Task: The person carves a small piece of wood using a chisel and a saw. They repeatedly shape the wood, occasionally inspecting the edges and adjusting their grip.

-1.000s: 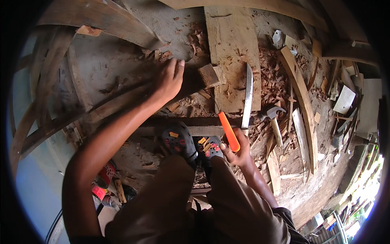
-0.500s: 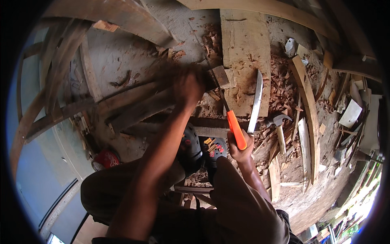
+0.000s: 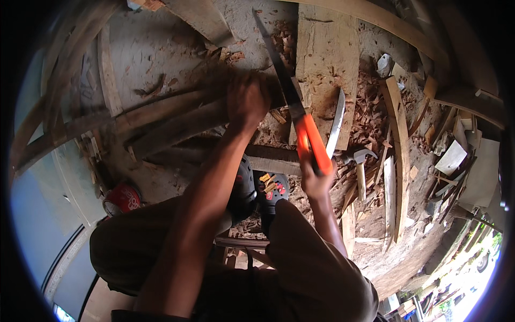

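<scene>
My right hand [image 3: 317, 180] is wrapped round the orange handle of a handsaw [image 3: 308, 134]. The saw's dark blade points away from me and slants to the left, crossing the right end of a dark wooden board [image 3: 185, 126]. Over that board, just left of the blade, my left hand [image 3: 248, 102] is closed and bears down on it. The board's far left part runs among other timbers, and where the blade meets the wood is hard to make out. A machete-like blade [image 3: 338, 121] lies right of the saw, its handle end hidden near my right hand.
A hammer [image 3: 360, 166] lies right of my right hand. Beyond the saw is a wide plank [image 3: 327, 59]. Wood shavings [image 3: 370, 110] and curved strips [image 3: 399, 161] cover the right side. A red can [image 3: 122, 198] stands by my left knee; my clogs [image 3: 272, 188] are below the board.
My right hand has pushed the saw forward, away from me, and the broad side of its blade now shows. My left hand stays on the board. The whole view has shifted slightly.
</scene>
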### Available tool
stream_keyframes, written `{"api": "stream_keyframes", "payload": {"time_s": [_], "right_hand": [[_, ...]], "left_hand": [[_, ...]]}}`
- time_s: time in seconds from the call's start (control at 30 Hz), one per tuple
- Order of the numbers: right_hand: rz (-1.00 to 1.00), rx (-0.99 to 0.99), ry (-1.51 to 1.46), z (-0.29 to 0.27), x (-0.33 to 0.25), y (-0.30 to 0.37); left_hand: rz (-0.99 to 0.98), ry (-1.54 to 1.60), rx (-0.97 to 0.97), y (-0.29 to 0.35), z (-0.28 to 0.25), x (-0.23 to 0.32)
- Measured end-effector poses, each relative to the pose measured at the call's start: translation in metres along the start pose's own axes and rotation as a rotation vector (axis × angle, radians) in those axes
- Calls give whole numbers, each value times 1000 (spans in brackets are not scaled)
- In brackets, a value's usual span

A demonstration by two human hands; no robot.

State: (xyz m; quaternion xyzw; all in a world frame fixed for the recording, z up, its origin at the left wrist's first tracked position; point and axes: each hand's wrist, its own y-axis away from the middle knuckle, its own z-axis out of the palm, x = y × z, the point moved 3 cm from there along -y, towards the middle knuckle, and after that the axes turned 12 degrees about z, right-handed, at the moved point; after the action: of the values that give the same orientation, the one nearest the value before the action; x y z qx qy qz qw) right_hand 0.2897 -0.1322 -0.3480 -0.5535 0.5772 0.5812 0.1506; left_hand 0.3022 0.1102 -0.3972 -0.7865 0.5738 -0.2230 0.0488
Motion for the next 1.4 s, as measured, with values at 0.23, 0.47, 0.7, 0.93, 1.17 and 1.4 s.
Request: {"api": "stream_keyframes", "payload": {"time_s": [0.23,0.47,0.7,0.93,1.17,1.4], "right_hand": [[-200,102,295,-41,45,70],[-84,15,98,-2,4,5],[-332,90,463,-66,59,86],[-206,-79,108,11,11,-2],[-130,-26,732,-37,44,74],[-246,-51,96,6,4,-19]], "left_hand": [[-61,-6,-18,-5,5,5],[-149,-4,-248,-11,-8,5],[-83,-79,-98,-6,-1,11],[-4,-92,27,3,-4,-2],[-112,-87,-49,-3,-4,-1],[-70,-47,1,1,1,-9]]}}
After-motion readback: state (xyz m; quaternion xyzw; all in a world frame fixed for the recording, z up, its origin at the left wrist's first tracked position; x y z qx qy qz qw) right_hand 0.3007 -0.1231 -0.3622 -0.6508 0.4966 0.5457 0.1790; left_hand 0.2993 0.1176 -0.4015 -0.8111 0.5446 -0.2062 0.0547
